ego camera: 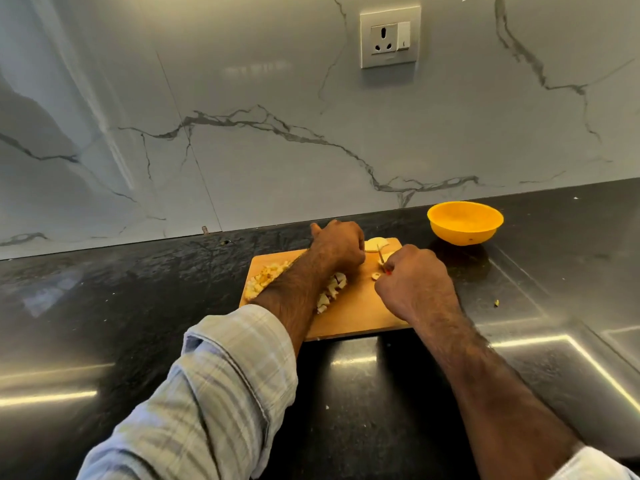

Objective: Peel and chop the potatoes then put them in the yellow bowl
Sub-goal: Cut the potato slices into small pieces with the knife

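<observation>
A wooden cutting board (356, 313) lies on the dark counter. Chopped potato pieces (330, 292) are heaped along its left side, partly hidden by my left forearm. My left hand (339, 245) is curled over the far part of the board, beside a pale peeled potato piece (375, 244); what its fingers hold is hidden. My right hand (415, 282) grips a small knife (382, 258) with a red handle, blade pointing up toward the potato piece. A small slice (375, 276) lies by the knuckles. The yellow bowl (465, 222) stands empty to the right, behind the board.
The black stone counter (138, 306) runs to a marble wall with a socket (390, 37). A small scrap (496, 303) lies on the counter right of the board. A steel surface (571, 341) borders the right side.
</observation>
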